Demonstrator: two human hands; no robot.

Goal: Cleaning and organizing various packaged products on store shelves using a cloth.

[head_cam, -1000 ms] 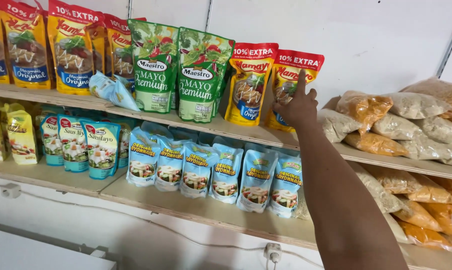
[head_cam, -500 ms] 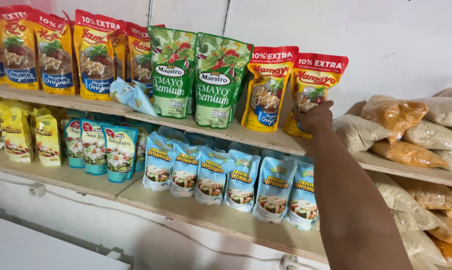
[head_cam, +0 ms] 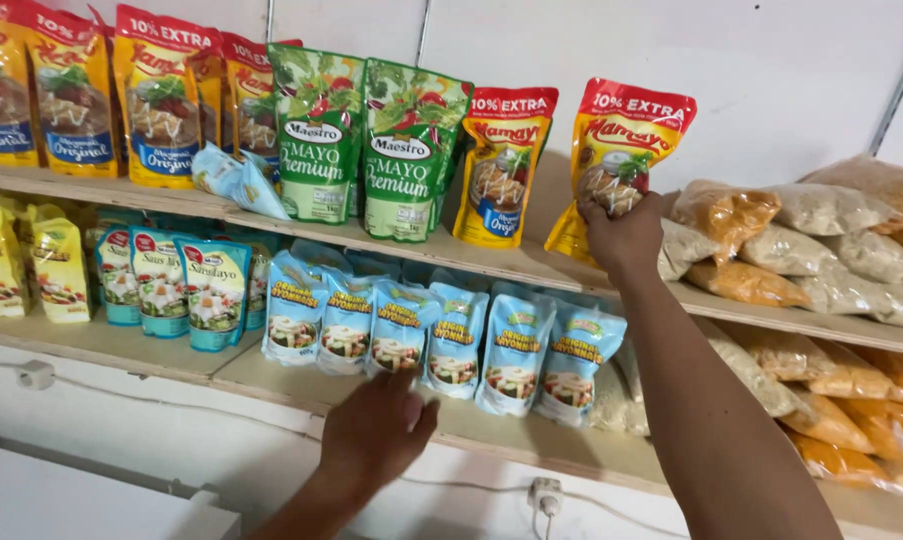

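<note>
Right hand (head_cam: 622,232) is gripping the bottom of a red-and-yellow mayo pouch (head_cam: 622,160) on the top shelf (head_cam: 512,265), fingers curled around it. Left hand (head_cam: 377,432) is hovering loosely spread just below the light-blue mayonnaise pouches (head_cam: 452,340).

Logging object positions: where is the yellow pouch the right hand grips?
In the head view, the yellow pouch stands on the upper shelf, right of centre, between another yellow pouch and clear bags.

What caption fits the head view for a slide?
Right hand grips a yellow-and-red pouch on the upper shelf; left hand reaches toward light-blue pouches.
</note>
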